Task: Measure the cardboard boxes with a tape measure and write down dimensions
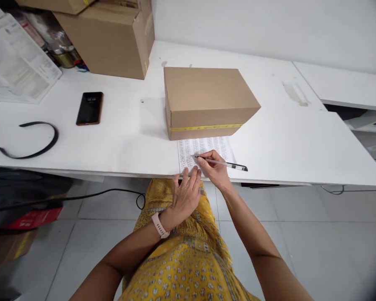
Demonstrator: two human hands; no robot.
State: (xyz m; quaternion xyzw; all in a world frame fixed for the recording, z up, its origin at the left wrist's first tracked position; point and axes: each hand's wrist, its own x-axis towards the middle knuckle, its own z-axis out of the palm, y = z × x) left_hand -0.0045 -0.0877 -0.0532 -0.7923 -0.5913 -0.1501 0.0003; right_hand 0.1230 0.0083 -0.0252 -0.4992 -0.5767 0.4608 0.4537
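Observation:
A pen (223,162) with a clear barrel and dark cap end is gripped in my right hand (215,167), its tip on a sheet of paper (185,146) covered in columns of handwriting. Flat at the sheet's near edge lies my left hand (187,192), fingers stretched out over the table edge, a pale pink watch band on its wrist. Just beyond the paper stands a closed cardboard box (207,90) with a yellow tape strip along its near side. The box appears to cover the far part of the sheet.
On the white table (122,146) lie a phone (90,108) and a black headband (47,146) at left. Bigger cardboard boxes (106,42) and a printed white carton (21,62) stand at the back left. Below the table runs a black cable (113,190).

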